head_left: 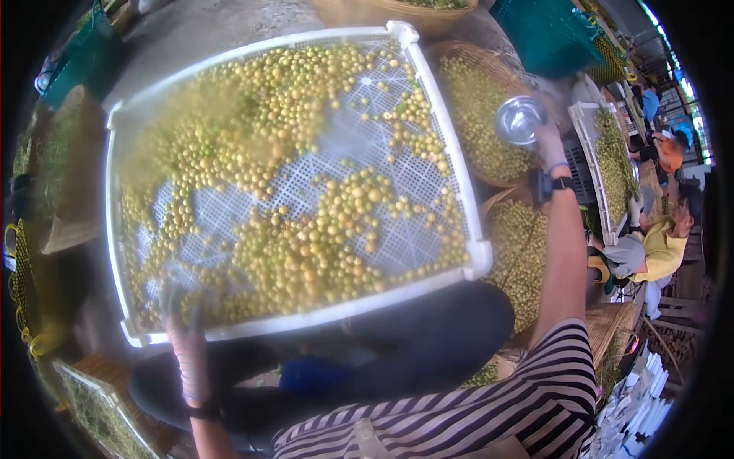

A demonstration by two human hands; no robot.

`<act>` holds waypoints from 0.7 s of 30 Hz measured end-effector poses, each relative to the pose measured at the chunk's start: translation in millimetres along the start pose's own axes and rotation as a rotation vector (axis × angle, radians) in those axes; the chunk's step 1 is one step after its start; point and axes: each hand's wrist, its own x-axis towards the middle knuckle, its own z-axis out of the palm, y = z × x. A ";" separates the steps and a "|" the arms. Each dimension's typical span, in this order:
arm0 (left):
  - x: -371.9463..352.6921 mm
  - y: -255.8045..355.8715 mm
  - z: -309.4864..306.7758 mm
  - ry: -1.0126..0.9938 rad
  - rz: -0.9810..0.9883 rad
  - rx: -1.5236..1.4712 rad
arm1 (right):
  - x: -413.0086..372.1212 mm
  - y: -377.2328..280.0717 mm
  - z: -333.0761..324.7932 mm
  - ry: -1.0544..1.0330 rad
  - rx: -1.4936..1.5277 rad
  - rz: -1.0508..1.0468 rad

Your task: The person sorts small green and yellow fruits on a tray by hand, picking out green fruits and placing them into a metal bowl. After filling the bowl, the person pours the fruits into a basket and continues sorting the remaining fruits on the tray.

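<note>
Nearest my view are the striped shirt (474, 405) and dark-clad legs (451, 329), which lie below the near rim of the white mesh tray (479, 258). Small yellow-green fruits (298, 237) lie scattered across the tray, mesh showing between clusters; a hazy blur hides part of its left side. Right of it, a fruit-filled basket (501, 196) sits near my forearm, and a second basket (466, 52) lies just beyond. Farther right are another fruit tray (593, 176) and a person in yellow (664, 249), with a person in orange (670, 153) beyond; a green tub (547, 34) stands past the second basket.

My left hand (187, 329) reaches over the near-left rim, fingers extended and loosely apart at the fruits, blurred; I can't tell whether they touch any. My right hand (548, 145) grasps the edge of a shiny metal bowl (521, 120), over the second basket and right of the tray.
</note>
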 end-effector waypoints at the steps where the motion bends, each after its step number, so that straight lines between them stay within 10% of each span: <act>1: 2.1 8.9 1.8 0.001 0.028 0.027 | -6.4 13.0 -8.3 -0.154 0.313 -0.002; 7: -14.9 55.9 6.3 -0.112 0.225 0.236 | -88.4 39.3 -45.9 -0.270 0.538 -0.655; 8: -16.5 64.0 4.4 -0.143 0.266 0.267 | -118.6 9.3 -51.6 -0.597 0.890 -0.103; 12: -12.9 51.8 2.8 -0.375 0.017 0.595 | -177.3 -38.5 -32.6 -0.646 0.563 -0.186; 21: -14.1 23.1 14.5 -0.474 0.383 0.892 | -208.4 -93.5 71.9 -0.840 0.699 -0.126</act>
